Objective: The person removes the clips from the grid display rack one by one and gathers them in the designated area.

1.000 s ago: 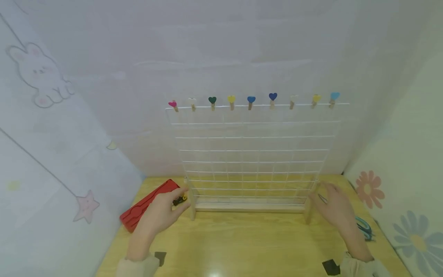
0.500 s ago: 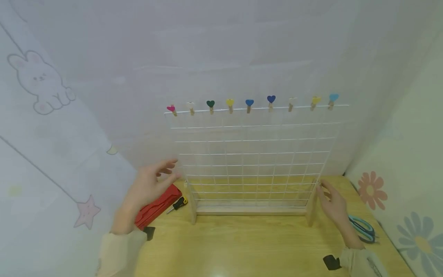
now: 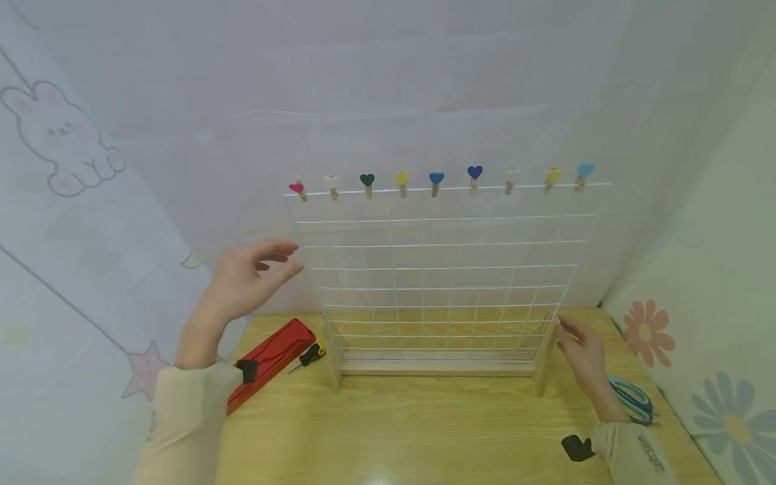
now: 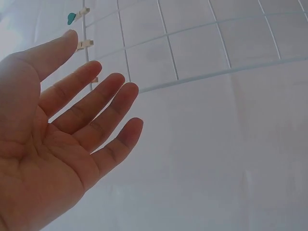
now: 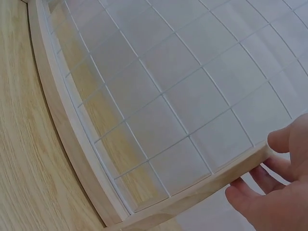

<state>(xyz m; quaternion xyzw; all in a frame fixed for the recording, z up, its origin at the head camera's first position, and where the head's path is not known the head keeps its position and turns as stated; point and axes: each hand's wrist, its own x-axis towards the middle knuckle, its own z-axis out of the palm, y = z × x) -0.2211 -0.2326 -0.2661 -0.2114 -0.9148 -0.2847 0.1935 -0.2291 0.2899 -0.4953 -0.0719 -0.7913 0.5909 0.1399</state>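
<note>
A white wire grid panel [image 3: 424,267] stands upright in a wooden stand [image 3: 436,368] in the head view. Several small heart-topped clothespins line its top wire, from a pink one [image 3: 296,188] to a light blue one [image 3: 585,170]. My left hand [image 3: 242,279] is raised beside the grid's left edge, fingers loosely bent and holding nothing; its palm [image 4: 53,154] shows bare in the left wrist view. At the stand's right side, my right hand [image 3: 583,350] grips the upper end of the wooden post [image 5: 202,190], thumb on one face and fingers round the other.
A red case [image 3: 273,353] lies on the table at the left, with a black and yellow screwdriver [image 3: 310,353] next to it. Scissors with teal handles [image 3: 633,397] lie right of the stand. A pale sheet [image 3: 388,81] hangs behind the grid.
My left hand has risen from beside the left post to about mid-height of the grid's left edge, uncovering the screwdriver. My right hand has closed in on the right post's upper end.
</note>
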